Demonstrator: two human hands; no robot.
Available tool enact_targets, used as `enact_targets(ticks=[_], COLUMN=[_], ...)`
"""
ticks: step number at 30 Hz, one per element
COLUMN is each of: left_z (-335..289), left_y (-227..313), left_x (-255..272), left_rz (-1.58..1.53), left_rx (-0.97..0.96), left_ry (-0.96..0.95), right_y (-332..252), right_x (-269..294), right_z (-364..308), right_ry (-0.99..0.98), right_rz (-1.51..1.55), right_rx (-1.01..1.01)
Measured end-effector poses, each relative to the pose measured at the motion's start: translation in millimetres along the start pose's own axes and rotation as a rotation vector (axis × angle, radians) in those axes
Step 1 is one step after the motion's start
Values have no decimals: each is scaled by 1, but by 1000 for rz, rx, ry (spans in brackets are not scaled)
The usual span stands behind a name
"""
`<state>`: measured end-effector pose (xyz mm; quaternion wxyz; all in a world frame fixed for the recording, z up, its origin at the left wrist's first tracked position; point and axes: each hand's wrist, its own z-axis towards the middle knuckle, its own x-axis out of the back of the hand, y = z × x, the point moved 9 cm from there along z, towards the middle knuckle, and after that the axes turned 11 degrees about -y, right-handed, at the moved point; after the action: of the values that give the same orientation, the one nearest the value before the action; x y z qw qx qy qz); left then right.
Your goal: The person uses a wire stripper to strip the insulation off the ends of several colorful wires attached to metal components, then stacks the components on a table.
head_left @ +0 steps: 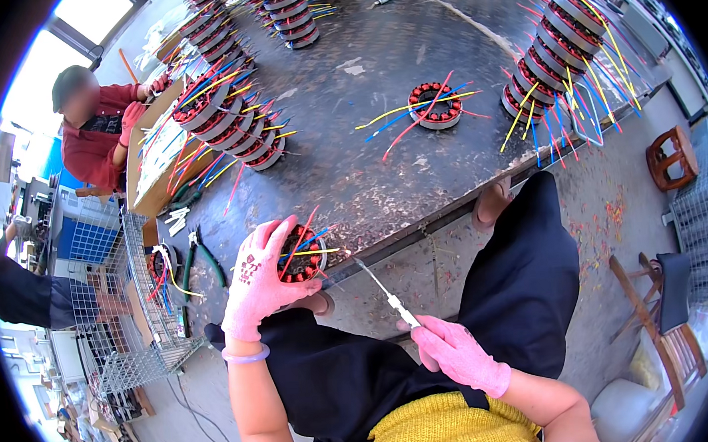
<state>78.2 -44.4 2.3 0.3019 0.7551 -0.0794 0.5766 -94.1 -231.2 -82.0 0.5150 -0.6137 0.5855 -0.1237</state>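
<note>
a wound stator (314, 265), red coils ringed around a dark centre, sits in the grasp of a worker's gloved left hand (257, 276) at the near edge of a dark worktable (344, 193) — whether it rests on the top cannot be told. the fingers curl over its rim, thumb on the lower side; the gloved right hand (457, 353) is closed around the white handle of a thin-shafted tool (399, 305), its tip apart from the stator.

a loosened grip or stray push could let that tip scratch a winding or catch the left glove. the loose red, blue and yellow leads (316, 237) could snag on the shaft, and a slack hold so near the edge could drop the piece.

the tabletop is scuffed and pale-flecked. a lone stator (442, 123) lies between a right-hand stack (561, 40) and a left-hand stack (242, 139), both bristling with wires; a bump could topple either. green-handled pliers (210, 264) lie left of the held piece. across the corner, a co-worker (98, 150) in red works beside a cardboard box (137, 184) — and at right, a wooden stool (673, 160) stands on a floor (602, 220) littered with coloured scraps.
</note>
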Motion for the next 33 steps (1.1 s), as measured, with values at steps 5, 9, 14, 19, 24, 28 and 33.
enact_targets(ticks=[5, 9, 14, 19, 24, 28, 33], left_z=[1, 1, 0, 0, 0, 0, 0], left_y=[3, 2, -1, 1, 0, 1, 2], left_x=[-7, -4, -2, -1, -1, -1, -1], left_rz=[-9, 11, 12, 10, 3, 7, 7], left_rx=[-19, -19, -16, -7, -8, -10, 2], left_ry=[17, 19, 14, 19, 15, 18, 9], right_y=[1, 1, -1, -4, 1, 1, 0], right_x=[7, 5, 2, 3, 4, 4, 3], right_z=[-5, -3, -1, -3, -1, 0, -1], right_ry=[16, 11, 7, 15, 4, 7, 4], right_rz=[-110, -91, -57, -120, -97, -103, -78], right_rx=[-27, 3, 29, -4, 25, 24, 26])
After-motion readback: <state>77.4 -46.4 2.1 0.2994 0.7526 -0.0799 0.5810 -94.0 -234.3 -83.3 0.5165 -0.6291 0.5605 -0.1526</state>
